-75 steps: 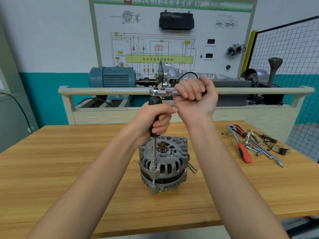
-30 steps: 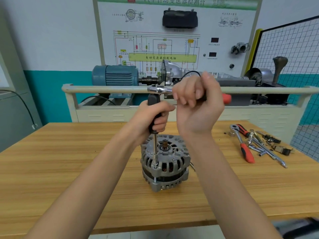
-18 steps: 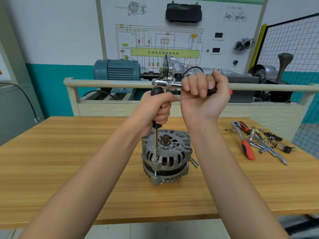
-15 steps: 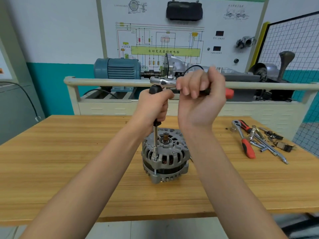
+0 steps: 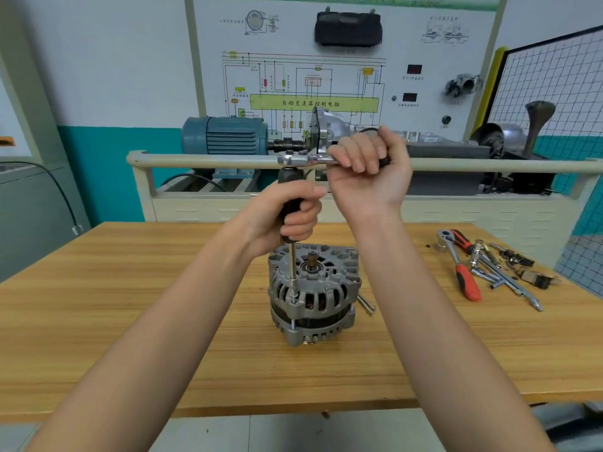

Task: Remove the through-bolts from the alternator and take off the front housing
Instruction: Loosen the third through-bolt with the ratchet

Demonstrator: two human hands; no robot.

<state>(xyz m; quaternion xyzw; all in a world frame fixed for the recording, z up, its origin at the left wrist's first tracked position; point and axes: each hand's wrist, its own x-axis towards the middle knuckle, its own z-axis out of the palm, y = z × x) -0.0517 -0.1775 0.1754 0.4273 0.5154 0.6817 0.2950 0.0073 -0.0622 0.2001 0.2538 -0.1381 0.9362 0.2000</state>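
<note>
Ratchet [image 5: 301, 159] swung back by right hand [image 5: 368, 177]; left hand [image 5: 287, 213] grips driver [image 5: 291, 203]; one bolt [image 5: 366, 305] out; housing [image 5: 313, 282] still on alternator.

Grey finned alternator [image 5: 313, 293] upright mid-table, shaft up, loose through-bolt [image 5: 366, 305] lying just right

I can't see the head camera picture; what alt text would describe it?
A person's left hand grips an upright black-handled driver set on an alternator on a wooden table, while the right hand holds a ratchet atop it. Loose tools lie to the right.
</note>
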